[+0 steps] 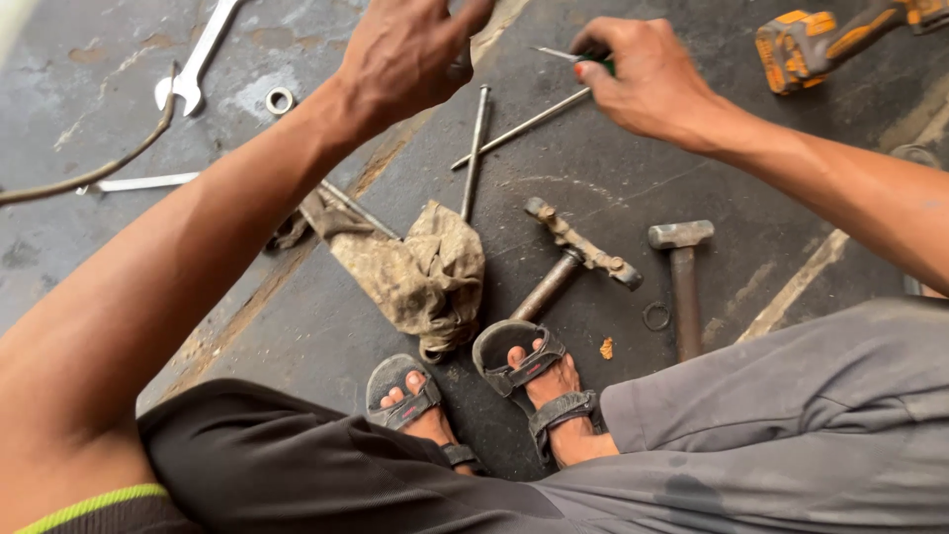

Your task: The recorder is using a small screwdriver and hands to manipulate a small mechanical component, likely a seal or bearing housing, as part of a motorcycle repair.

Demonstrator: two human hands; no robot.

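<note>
right hand [647, 79] is clenched round a small green-handled tool [591, 61], prob. a screwdriver; only a bit of green handle shows past the fingers, w/ a thin metal shaft poking out toward the upper left. its long axis runs roughly left-right, slightly tilted up at the tip. the grip sits over the handle end, so the shaft points away from the palm toward the left hand.

left hand [405, 49] hangs just left of that tip, fingers curled at the top edge of view; something small may be pinched at the fingertips but can't tell, partly cut off. it's the nearer hand to the shaft tip; the two hands are close but apart.

below them on the dark floor [593, 178]: two long thin rods [476, 148], one near upright in the view, the other slanting up-right toward the right hand's underside. dirty rag [415, 272] beside the rods' lower ends. a t-shaped steel tool [578, 252] and a hammer [682, 282] lie nearer the sandalled feet, small ring [655, 316] between them. spanner [198, 59] & washer [280, 99] far left, orange power tool [820, 40] far right.
</note>
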